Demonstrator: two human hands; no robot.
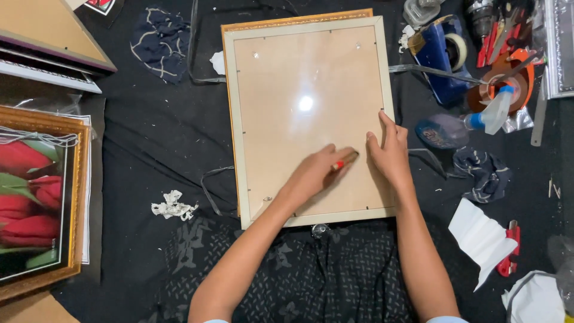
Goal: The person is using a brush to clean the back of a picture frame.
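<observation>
A pale picture frame (236, 119) lies face down on black cloth, its glass over a tan backing that reflects a light spot. My left hand (317, 170) rests on the lower right of the glass, closed around a small tool with a red part (339, 165). My right hand (390, 152) lies flat beside it, fingers spread and pressing the glass near the frame's right rail. A gold frame edge (293, 21) shows beneath the pale frame at the top.
A gold-framed picture of red tulips (36, 197) lies at left, with more frames (48, 42) above it. At right are a blue tape dispenser (442, 51), a spray bottle (460, 125), orange tape, red cutters (509, 251), white paper (481, 236) and rags. Crumpled paper (173, 206) lies at lower left.
</observation>
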